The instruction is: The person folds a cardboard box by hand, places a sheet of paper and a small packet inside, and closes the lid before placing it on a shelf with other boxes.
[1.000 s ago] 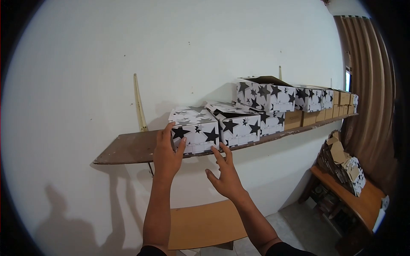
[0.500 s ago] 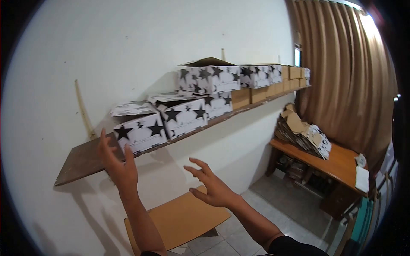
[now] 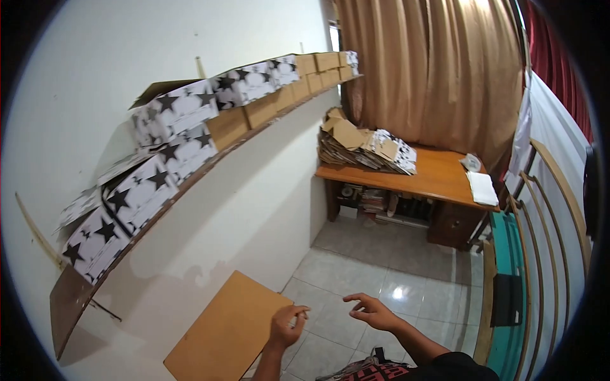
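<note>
My left hand (image 3: 289, 325) is over the right edge of a brown board-like surface (image 3: 222, 324), its fingers loosely curved and apart, holding nothing. To its right, my right hand (image 3: 372, 312) hangs above the tiled floor with its fingers apart and nothing in them. On the wall shelf (image 3: 70, 295) at the left stand white boxes with black stars, among them a box at the near end (image 3: 95, 244) and a stacked one (image 3: 178, 111). Plain brown boxes (image 3: 260, 109) continue along the shelf.
A wooden desk (image 3: 445, 181) stands by brown curtains (image 3: 432, 70), with a pile of flattened cardboard (image 3: 362, 146) and a white stack (image 3: 483, 189) on it. At the right are a wooden rail frame (image 3: 553, 209) and a teal surface (image 3: 510, 241).
The view has turned right and down, showing more of the desk side. My left hand has come away from the near star box and lowered; my right hand is lower too.
</note>
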